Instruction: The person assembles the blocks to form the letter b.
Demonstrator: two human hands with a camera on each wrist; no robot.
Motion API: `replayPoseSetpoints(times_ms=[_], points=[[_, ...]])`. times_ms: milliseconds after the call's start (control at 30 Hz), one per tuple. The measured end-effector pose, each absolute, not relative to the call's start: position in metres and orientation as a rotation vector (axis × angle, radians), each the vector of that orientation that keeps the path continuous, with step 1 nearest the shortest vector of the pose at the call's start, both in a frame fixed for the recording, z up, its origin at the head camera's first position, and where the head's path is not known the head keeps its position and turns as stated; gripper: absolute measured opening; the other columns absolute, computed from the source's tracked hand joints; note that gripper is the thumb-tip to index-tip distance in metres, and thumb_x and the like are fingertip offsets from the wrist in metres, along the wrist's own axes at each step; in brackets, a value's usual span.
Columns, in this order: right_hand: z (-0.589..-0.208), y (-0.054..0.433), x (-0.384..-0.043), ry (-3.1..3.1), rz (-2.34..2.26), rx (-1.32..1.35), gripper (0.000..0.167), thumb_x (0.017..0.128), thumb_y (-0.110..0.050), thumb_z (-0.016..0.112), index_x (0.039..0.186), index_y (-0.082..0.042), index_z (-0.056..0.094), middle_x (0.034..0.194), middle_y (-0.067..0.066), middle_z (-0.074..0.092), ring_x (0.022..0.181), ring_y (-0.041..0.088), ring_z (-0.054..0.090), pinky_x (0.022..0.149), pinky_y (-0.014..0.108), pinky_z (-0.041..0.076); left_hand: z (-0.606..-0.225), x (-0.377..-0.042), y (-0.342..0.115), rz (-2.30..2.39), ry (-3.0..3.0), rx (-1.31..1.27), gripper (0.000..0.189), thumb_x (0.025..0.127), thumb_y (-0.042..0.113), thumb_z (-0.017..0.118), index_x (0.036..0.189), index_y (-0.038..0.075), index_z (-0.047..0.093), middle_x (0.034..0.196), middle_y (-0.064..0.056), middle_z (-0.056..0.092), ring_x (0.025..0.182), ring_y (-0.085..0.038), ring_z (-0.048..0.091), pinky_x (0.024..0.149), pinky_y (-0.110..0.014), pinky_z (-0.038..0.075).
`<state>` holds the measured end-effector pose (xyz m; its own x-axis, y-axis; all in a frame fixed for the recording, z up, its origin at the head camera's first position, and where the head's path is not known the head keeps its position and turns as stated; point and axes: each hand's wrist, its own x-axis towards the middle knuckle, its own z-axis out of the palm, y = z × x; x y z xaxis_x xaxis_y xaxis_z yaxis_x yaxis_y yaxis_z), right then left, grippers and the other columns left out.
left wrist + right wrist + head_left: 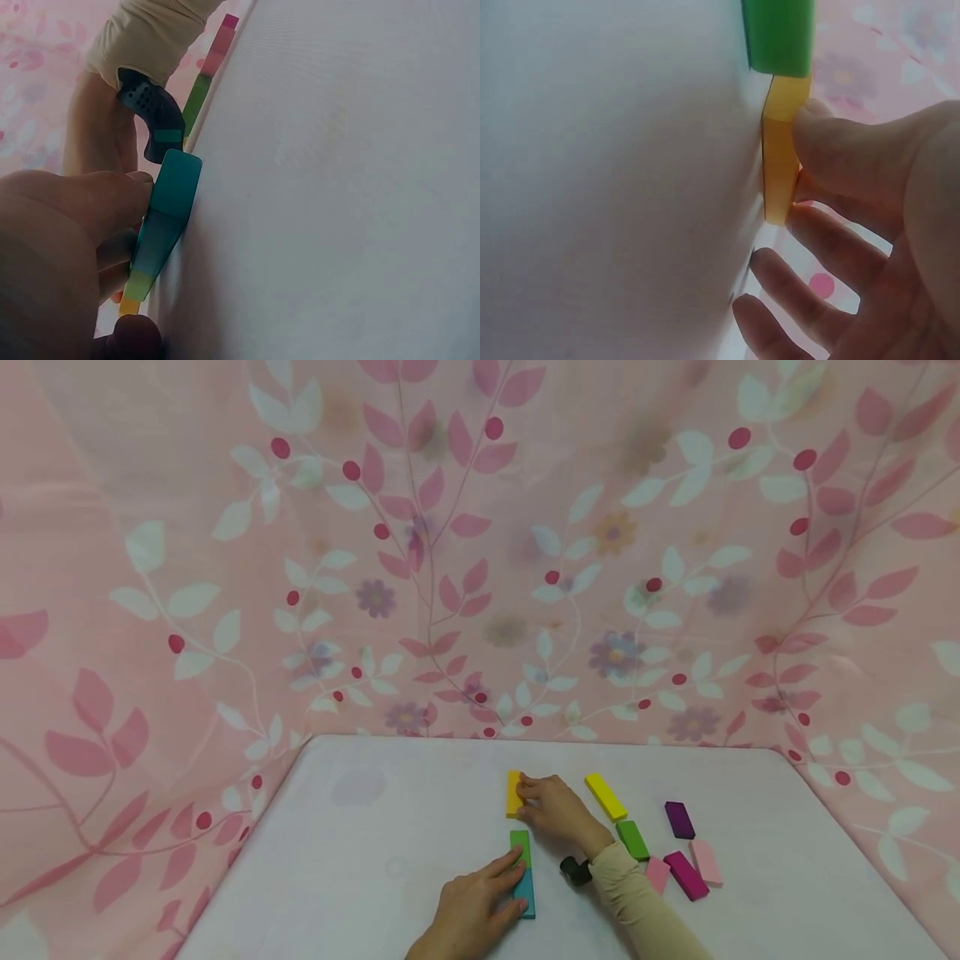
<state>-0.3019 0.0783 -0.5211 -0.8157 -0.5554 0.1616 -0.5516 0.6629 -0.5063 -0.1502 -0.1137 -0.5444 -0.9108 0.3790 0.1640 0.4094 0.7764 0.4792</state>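
A green block [520, 838] and a teal block [528, 906] lie end to end in a line on the white table. My left hand [471, 906] rests its fingertips on them, and the left wrist view shows its thumb against the top of the teal block [177, 184]. Beyond the green block's far end lies an orange-yellow block [513, 795]. My right hand [558, 810] pinches this block between thumb and fingers. In the right wrist view the orange-yellow block [780, 161] appears close to the green block [781, 37], while the other fingers spread past it.
Right of my right hand lie a bright yellow block [605, 797], a dark green block [632, 840], a purple block [679, 820], a magenta block [686, 876] and two pink blocks. A floral cloth [480, 568] hangs behind the table [337, 843]. A black device [576, 871] sits at my right wrist.
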Motion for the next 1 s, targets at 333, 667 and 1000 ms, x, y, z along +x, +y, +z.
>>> replayPoseSetpoints(times_ms=[333,667,1000], points=[[-0.516,0.086,-0.298,2.818,-0.782,-0.997,0.042,0.097,-0.018,0.076,0.134,0.0,0.071,0.151,0.014,0.063,0.132,0.042,0.062,0.112,0.059,0.046,-0.546,-0.15,-0.113,-0.792,-2.894,-0.653,0.052,0.1,0.05,0.07,0.144,0.022,0.068,0.161,0.009,0.054,0.128,-0.02,0.069,0.076,-0.033,0.058],[-0.513,0.086,-0.291,2.77,-0.825,-0.976,0.036,0.096,-0.021,0.08,0.124,0.001,0.077,0.149,0.021,0.062,0.136,0.044,0.058,0.115,0.064,0.042,-0.547,-0.15,-0.113,-0.81,-2.902,-0.635,0.051,0.099,0.049,0.071,0.143,0.024,0.069,0.16,0.011,0.054,0.128,-0.02,0.069,0.076,-0.034,0.058],[-0.506,0.084,-0.292,2.769,-0.786,-1.089,0.034,0.094,-0.017,0.081,0.122,0.003,0.077,0.145,0.022,0.066,0.132,0.042,0.065,0.112,0.062,0.045,-0.548,-0.151,-0.114,-0.813,-2.88,-0.624,0.05,0.099,0.048,0.071,0.143,0.025,0.069,0.159,0.011,0.055,0.129,-0.021,0.068,0.077,-0.038,0.061]])
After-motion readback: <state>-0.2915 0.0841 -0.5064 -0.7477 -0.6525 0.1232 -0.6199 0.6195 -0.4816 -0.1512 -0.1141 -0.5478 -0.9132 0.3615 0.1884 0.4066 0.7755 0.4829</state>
